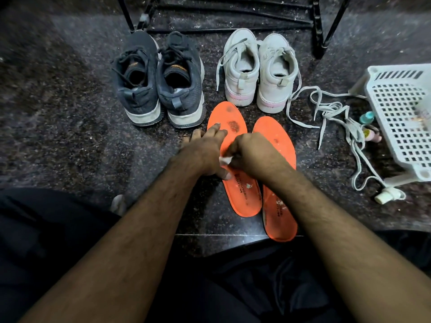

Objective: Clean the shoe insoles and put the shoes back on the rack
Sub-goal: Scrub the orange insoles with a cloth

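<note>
- The left hand (205, 150) lies flat with straight fingers on the left insole (233, 159), pinning it to the floor (70, 136).
- The right hand (250, 152) is curled around a small white wipe (225, 160), pinching it against the same insole just beside the left hand's thumb.
- The right insole (277, 180) lies directly under the right wrist, alongside the first; whether the two edges touch cannot be told.
- Dark stains show on the left insole just beyond the left hand's fingertips; pale specks show on the heel areas nearer the person.
- Beyond the left hand stand the dark shoes (158, 80); beyond the right hand stand the white shoes (258, 71), with the rack (317, 26) further beyond.
- To the right of the right hand lie loose laces (335, 113), a white basket (401, 122) and small bottles (370, 127).
- Risk: if the holding hand eases its pressure, the insole will probably slide under the wiping stroke.
- Risk: the wipe is small; it may load up and smear grime instead of lifting it.
- Risk: the right forearm passes over the second insole and could drag it across the gritty floor.
</note>
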A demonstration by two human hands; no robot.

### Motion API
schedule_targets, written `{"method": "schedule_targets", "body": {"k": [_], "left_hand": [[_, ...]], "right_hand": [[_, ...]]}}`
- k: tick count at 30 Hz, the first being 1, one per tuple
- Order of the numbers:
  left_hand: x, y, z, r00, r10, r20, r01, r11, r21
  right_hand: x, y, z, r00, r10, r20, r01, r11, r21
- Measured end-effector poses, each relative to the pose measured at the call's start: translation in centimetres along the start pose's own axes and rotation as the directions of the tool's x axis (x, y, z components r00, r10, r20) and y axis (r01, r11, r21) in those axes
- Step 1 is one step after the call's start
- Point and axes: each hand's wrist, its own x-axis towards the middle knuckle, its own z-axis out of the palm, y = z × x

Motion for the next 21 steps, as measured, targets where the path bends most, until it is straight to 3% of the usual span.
{"method": "schedule_targets", "body": {"k": [4, 9, 11, 16, 21], "left_hand": [[0.1, 0.0, -0.2, 1.000, -0.004, 0.005, 0.003, 1.000, 0.007], [0.1, 0.0, 0.0, 1.000, -0.006, -0.014, 0.006, 1.000, 0.006], [0.1, 0.0, 0.0, 1.000, -0.009, -0.012, 0.009, 1.000, 0.006], [0.0, 0.2, -0.2, 1.000, -0.014, 0.005, 0.014, 1.000, 0.005], [0.0, 0.2, 0.0, 1.000, -0.025, -0.009, 0.025, 1.000, 0.003]], "right_hand": [[-0.2, 2.2, -1.2, 0.963, 0.198, -0.185, -0.178, 0.976, 0.123], [-1.2, -2.1, 0.5, 0.996, -0.079, 0.039, 0.080, 0.997, -0.013], [-0.6, -1.7, 0.3, 0.998, -0.053, 0.032, 0.053, 0.998, 0.025], [-0.3, 1.9, -1.4, 0.974, 0.215, -0.068, -0.206, 0.971, 0.121], [-0.9, -0.8, -0.4, 0.993, 0.028, 0.112, -0.033, 0.998, 0.044]]}}
